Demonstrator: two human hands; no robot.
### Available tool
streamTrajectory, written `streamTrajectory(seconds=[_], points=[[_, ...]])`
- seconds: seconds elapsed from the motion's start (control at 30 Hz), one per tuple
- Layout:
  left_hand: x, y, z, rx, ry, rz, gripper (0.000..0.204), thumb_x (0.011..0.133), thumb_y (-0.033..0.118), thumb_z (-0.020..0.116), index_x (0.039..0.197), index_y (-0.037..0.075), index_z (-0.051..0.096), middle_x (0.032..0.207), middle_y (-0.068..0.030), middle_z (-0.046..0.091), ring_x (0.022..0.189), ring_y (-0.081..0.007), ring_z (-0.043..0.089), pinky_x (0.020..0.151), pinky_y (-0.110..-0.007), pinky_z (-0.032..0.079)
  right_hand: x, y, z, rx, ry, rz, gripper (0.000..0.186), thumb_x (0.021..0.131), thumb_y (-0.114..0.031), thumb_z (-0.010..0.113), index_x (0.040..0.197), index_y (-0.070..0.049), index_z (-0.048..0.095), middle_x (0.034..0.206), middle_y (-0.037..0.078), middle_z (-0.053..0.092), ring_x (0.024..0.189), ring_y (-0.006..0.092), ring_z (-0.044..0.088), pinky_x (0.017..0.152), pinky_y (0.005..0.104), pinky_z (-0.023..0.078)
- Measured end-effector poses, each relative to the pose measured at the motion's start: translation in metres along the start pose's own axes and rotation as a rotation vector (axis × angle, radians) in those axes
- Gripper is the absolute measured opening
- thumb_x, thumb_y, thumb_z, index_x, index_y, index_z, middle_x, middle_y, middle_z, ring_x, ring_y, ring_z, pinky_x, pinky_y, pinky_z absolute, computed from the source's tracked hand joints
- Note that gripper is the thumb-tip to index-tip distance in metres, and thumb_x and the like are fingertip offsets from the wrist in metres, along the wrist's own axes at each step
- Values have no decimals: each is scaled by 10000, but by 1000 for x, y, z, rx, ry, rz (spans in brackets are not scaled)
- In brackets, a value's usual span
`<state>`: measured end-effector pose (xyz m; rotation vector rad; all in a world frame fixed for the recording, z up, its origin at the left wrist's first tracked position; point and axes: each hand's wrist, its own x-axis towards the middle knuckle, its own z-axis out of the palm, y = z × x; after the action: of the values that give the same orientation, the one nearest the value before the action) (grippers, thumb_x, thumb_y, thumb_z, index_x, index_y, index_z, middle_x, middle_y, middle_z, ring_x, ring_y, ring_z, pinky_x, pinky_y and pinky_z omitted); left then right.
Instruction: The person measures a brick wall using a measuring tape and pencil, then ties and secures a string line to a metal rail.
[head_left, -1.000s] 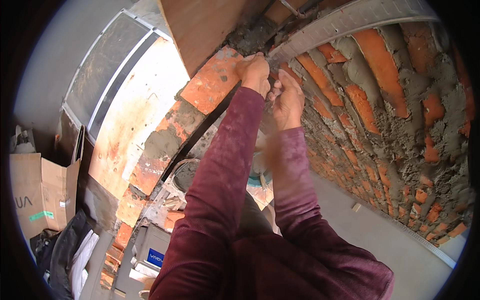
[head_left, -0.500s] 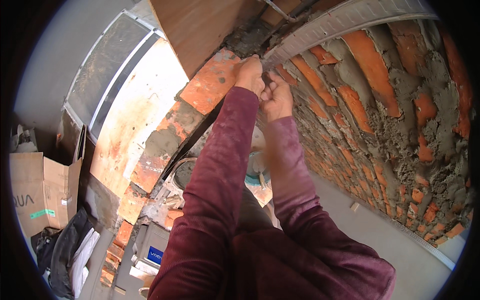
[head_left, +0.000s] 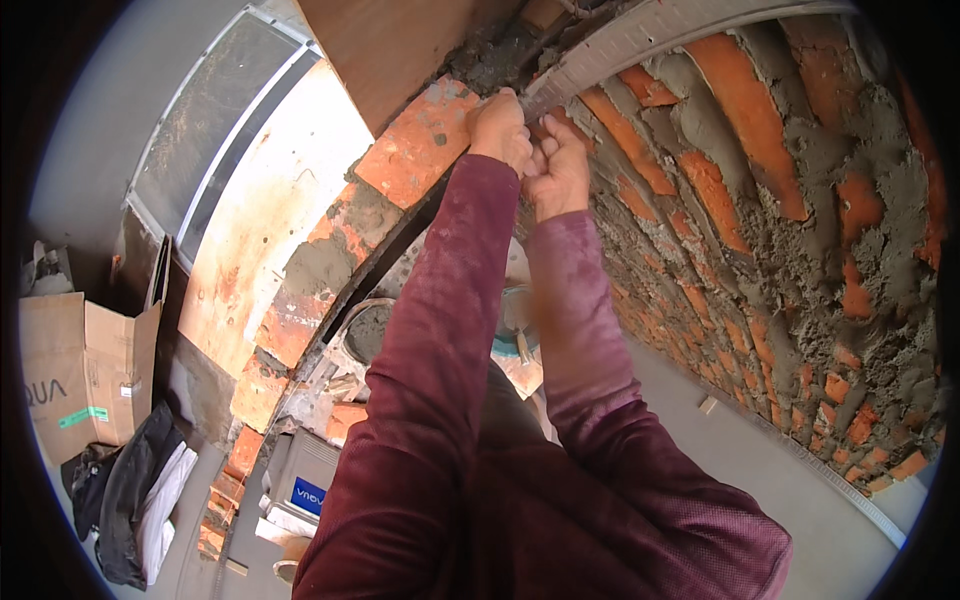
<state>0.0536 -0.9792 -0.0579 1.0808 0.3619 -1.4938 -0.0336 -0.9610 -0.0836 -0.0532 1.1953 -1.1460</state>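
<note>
Both my arms, in dark maroon sleeves, reach up to the far end of a brick ledge. My left hand is closed beside the last orange brick, near the end of a pale perforated metal strip. Just to its right, my right hand is also closed, its fingers curled close to the left hand's. Whatever they pinch, if anything, is too small or hidden. Grey mortar lies in the corner beyond them.
A brick wall smeared with mortar rises on the right. A wooden board stands at the back. Below lie a bucket of mortar, a teal-rimmed bucket with a brush, and a grey case. A cardboard box stands left.
The whole view has shifted slightly, so the ledge and wall sit a little higher in it. My hands stay at the same spot by the strip, both still closed.
</note>
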Motion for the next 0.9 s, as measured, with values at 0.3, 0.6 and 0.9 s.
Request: streamTrajectory(seconds=[0.3, 0.6, 0.9], points=[[-14, -3, -5, 17, 8, -2, 188, 931, 207, 634, 993, 34, 597, 858, -52, 491, 711, -132, 459, 567, -241, 449, -13, 2, 9, 62, 45, -28, 125, 927, -152, 624, 1002, -58, 590, 769, 8, 556, 641, 129, 543, 482, 269, 400], [-5, -3, -7, 110, -16, 52, 118, 926, 142, 630, 993, 53, 595, 938, -47, 529, 777, -139, 492, 573, -245, 461, 1, 9, -2, 7, 34, -3, 67, 918, -135, 604, 882, -89, 571, 629, -42, 503, 454, 77, 381, 389, 246, 261], [0, 2, -3, 180, 21, 34, 180, 935, 148, 608, 1038, 0, 604, 899, -79, 596, 701, -152, 522, 555, -297, 410, 7, 14, -8, -165, 147, -136, 101, 869, -122, 673, 934, -49, 647, 630, -33, 475, 447, 80, 400, 369, 250, 276]])
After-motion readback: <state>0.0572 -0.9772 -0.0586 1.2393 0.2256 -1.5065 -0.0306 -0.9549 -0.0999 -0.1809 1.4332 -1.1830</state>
